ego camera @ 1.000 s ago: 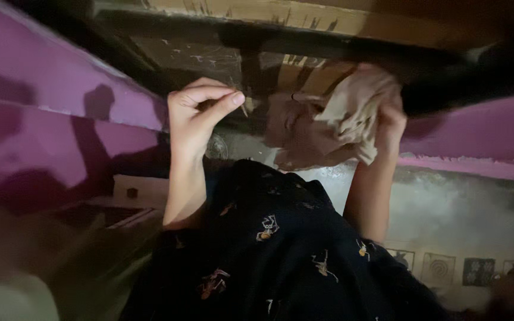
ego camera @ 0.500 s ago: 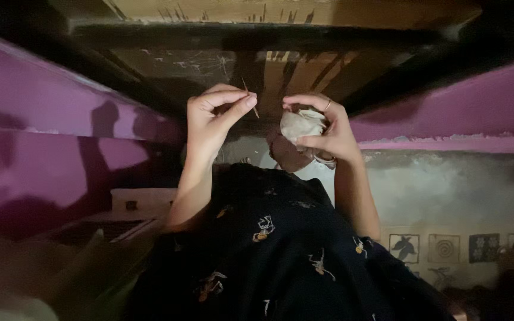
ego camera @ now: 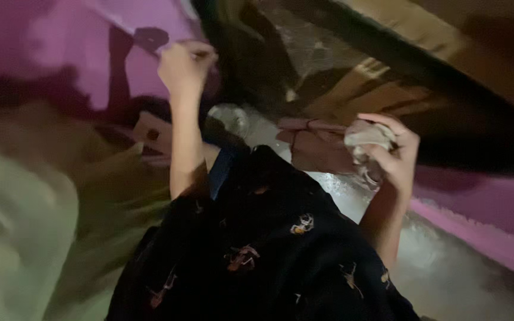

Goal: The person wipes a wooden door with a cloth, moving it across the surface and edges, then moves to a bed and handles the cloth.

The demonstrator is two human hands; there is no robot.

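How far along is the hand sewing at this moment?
Done: cannot tell, the frame is blurred. In hand: the right hand grips a bunched pale cloth; the left hand is raised, pinched shut. Left: no finished seam shows.

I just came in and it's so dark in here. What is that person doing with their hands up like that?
A person in a dark patterned dress has both hands raised toward dark wooden beams beside a purple wall. The right hand holds a bunched, pale cloth, its fingers curled over the top. The left hand is lifted higher and closed as if pinching something, but the picture is too blurry to tell what.
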